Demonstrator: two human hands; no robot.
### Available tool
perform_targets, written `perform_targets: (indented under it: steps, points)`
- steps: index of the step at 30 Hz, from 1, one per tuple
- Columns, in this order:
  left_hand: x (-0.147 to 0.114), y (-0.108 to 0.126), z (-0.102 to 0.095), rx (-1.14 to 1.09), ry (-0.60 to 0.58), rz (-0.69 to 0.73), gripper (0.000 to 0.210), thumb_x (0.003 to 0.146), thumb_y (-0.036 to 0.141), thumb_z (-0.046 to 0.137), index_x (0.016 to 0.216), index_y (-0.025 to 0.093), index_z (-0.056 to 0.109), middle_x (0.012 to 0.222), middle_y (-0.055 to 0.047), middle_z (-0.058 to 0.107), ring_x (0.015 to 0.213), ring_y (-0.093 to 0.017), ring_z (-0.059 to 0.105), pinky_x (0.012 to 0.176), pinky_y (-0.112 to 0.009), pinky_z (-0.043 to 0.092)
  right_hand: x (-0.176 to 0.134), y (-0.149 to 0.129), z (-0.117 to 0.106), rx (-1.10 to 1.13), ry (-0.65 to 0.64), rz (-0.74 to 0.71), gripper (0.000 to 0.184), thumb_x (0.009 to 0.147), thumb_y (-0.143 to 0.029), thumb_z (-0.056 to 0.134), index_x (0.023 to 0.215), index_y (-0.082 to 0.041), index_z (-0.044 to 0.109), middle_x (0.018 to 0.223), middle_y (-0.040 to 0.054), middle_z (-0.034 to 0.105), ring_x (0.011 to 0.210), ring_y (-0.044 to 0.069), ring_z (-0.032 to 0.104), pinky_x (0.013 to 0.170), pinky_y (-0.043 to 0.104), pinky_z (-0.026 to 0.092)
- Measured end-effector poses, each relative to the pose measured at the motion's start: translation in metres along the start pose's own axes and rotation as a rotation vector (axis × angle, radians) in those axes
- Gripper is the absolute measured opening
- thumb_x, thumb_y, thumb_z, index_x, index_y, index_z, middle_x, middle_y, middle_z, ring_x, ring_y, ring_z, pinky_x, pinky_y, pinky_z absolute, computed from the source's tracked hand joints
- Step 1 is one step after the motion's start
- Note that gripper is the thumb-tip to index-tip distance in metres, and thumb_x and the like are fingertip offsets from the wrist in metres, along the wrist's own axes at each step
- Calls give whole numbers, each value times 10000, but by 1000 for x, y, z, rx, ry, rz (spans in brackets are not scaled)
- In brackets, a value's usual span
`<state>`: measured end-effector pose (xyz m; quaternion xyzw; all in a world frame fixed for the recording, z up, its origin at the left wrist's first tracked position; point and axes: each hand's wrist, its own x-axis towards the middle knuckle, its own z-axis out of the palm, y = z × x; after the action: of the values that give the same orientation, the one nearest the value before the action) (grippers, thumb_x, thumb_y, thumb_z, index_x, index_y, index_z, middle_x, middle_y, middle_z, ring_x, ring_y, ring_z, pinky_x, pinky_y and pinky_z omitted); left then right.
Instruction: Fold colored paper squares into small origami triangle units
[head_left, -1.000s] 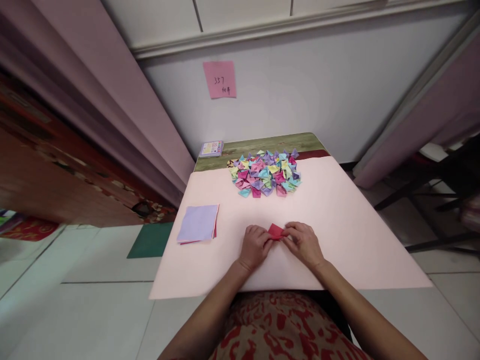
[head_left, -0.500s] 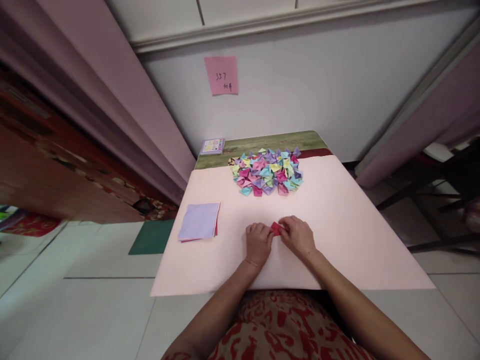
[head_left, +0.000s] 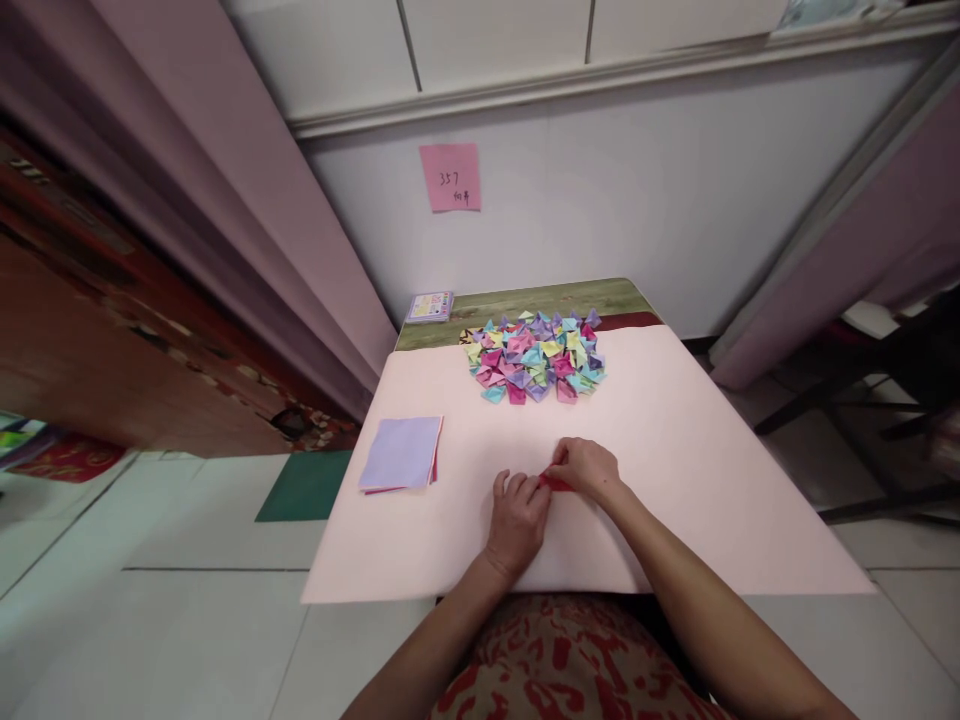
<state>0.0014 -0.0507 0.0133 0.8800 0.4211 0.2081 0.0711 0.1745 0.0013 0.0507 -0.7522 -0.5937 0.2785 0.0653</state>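
A small folded red paper (head_left: 556, 483) lies between my hands near the front of the pink-covered table (head_left: 675, 480). My left hand (head_left: 517, 515) rests on the cover with its fingertips closed on the paper's left end. From the right, my right hand (head_left: 589, 465) pinches the same paper at its upper edge, thumb and fingers together. My fingers cover part of the paper, so its exact folds are hidden. Beyond my hands sits a heap of folded paper pieces (head_left: 536, 360) in many colours.
A stack of square paper sheets (head_left: 401, 453), lavender on top, lies at the left. Behind it a small pile of printed packs (head_left: 430, 307) stands on the green wood-patterned strip. A pink note (head_left: 451, 178) hangs on the wall. Curtains (head_left: 322, 200) flank the table.
My right hand has shifted its grip to the paper's upper edge, and the paper now shows a longer strip under it. The camera view has tilted slightly upward.
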Motion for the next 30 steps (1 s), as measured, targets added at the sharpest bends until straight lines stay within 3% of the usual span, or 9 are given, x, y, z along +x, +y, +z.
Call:
perform_targets:
  steps: [5,11,14,17,20,24,27,30]
  points:
    - [-3,-1,-2,-39,27,15,216,933,165,490,1080,226,636,1135,-69,667,1073,-231,554,1073,-481,330,-9,-2,-1,88,0,-38,109,662,-336,743,686,-254,675,738,-23,706,685,151,626,551,244,344]
    - [-8,-2,-8,-199,55,-25,210,905,164,528,1055,237,655,1120,-78,659,1083,-239,566,1059,-494,372,-13,5,7,187,7,-50,111,692,-296,728,787,-249,696,775,-20,722,692,142,629,551,232,351]
    - [-3,-2,-8,-397,146,-261,220,842,218,624,1061,223,643,1115,-91,648,1067,-250,581,981,-469,450,-12,13,11,353,21,-54,100,742,-327,669,715,-234,693,707,-10,705,653,144,625,560,237,382]
    - [16,3,-8,-775,222,-612,309,759,307,719,1022,183,614,931,-66,667,845,-198,632,791,-368,534,-13,18,10,736,82,-35,194,749,-401,656,740,-209,682,687,7,699,638,155,629,586,251,435]
    - [42,15,-13,-1223,157,-792,349,713,407,759,905,139,646,798,-60,685,713,-168,646,705,-323,541,-19,16,1,1064,119,-55,297,696,-474,714,762,-188,671,714,33,707,664,171,636,624,273,470]
    - [70,32,-29,-1503,145,-794,410,634,432,825,844,103,698,761,-70,706,641,-152,642,669,-319,554,-31,10,-18,1168,192,-79,373,652,-515,763,771,-174,669,723,42,694,659,167,607,630,285,474]
    - [82,40,-45,-1518,135,-748,393,618,412,841,814,100,708,718,-58,703,622,-146,638,644,-299,544,-39,11,-33,1178,270,-124,454,653,-535,773,920,-179,684,832,52,704,710,171,608,657,294,486]
    - [93,44,-61,-1466,82,-676,367,633,400,832,803,100,705,712,-61,709,623,-145,640,617,-271,523,-43,14,-49,1191,208,-153,481,661,-532,787,977,-181,697,838,47,700,715,160,600,660,285,480]
